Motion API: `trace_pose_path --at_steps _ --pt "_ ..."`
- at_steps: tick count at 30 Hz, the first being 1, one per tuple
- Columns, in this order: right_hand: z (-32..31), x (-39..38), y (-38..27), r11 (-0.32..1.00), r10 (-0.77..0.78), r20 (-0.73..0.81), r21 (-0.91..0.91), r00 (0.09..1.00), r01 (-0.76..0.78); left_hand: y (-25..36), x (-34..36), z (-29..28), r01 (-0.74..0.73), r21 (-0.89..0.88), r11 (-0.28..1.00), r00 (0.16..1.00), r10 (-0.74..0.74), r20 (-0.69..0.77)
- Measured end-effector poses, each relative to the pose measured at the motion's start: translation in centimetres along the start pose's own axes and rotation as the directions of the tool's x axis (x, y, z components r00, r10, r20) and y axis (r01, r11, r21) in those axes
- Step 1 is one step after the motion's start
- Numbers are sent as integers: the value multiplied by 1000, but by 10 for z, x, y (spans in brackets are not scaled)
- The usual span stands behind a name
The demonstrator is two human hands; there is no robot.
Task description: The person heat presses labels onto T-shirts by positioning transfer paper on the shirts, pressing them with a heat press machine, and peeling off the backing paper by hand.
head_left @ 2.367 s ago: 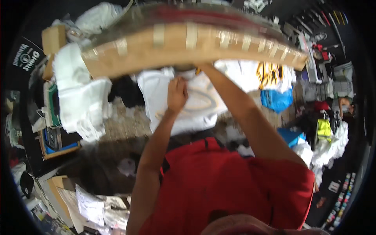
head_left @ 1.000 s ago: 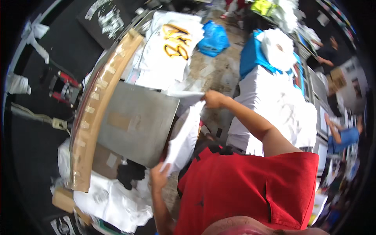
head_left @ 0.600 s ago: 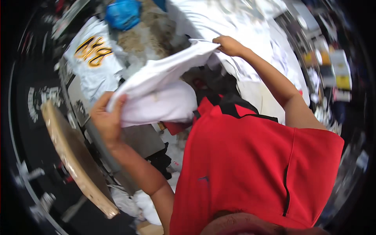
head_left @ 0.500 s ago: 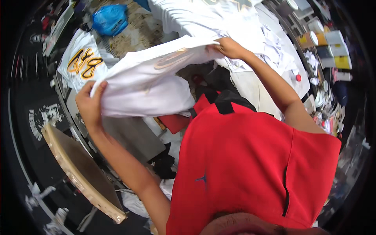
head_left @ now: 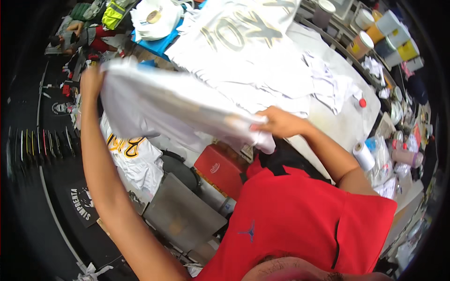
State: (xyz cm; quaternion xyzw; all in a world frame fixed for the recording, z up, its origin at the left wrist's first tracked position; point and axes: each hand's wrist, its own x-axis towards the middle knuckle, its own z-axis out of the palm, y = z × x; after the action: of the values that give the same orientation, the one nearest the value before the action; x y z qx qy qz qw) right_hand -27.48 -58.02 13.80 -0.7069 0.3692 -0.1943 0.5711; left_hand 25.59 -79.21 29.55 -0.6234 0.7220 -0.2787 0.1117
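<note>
A white shirt (head_left: 164,96) hangs stretched between my two hands, blurred by motion, with a faint print on its folded cloth. My left hand (head_left: 92,83) grips one end at the far left, its fingers partly smeared. Closer to my body, my right hand (head_left: 281,123) pinches the opposite end between thumb and fingers. Beyond the held cloth, more white shirts (head_left: 253,77) lie spread on a pale table, the top one bearing large gold-and-grey lettering. Below my left end of the cloth, another white shirt (head_left: 143,168) with black-and-orange print is draped.
A flat grey board (head_left: 183,213) and a red plastic piece (head_left: 218,166) lie in front of me. Tubs of ink (head_left: 361,44) and a white roll (head_left: 363,157) line the right. White bundled cloth (head_left: 157,18) sits far left, where a person (head_left: 86,37) is visible.
My left hand has swung away and upward with its end of the shirt, while my right hand has come nearer my body. The view has shifted, bringing a person into sight.
</note>
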Motion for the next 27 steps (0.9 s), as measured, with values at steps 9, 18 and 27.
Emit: trace_pose_path --at_steps 9,18,27 --pt "-223 18 211 907 416 -775 316 475 -278 291 48 -115 -194 -942 274 939 331 -97" --pt "-147 32 271 649 336 -617 -396 711 -650 356 -343 128 614 -788 -42 621 642 450" --pt "-212 10 193 862 476 -496 425 726 -276 406 -531 58 825 -267 -498 479 365 799"
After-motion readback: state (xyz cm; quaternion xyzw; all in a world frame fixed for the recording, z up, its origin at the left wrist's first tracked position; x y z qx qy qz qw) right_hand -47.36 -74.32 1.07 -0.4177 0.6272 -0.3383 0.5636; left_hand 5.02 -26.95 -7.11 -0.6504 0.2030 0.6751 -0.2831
